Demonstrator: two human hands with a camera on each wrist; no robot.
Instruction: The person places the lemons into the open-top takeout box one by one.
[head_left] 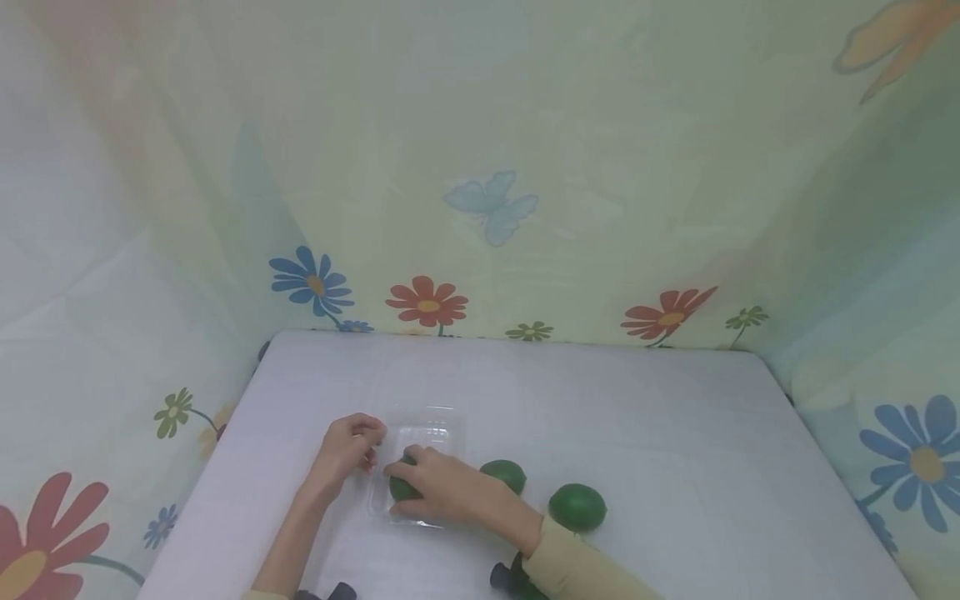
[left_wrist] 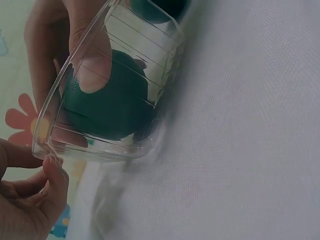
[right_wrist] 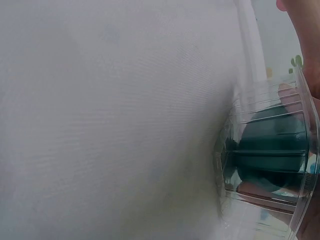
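Note:
A clear plastic container sits on the table's left part. My right hand reaches down into it and grips a dark green oval fruit, thumb on one side and fingers on the other. Through the ribbed wall in the right wrist view, the same fruit shows low inside. At the container's left rim, my left hand pinches the edge between thumb and fingers; the left wrist view shows those fingertips right at the rim corner.
Right of the container lie two more green fruits, one partly behind my right hand and another farther right. A further one is mostly hidden by my right sleeve. Flowered cloth surrounds the white table.

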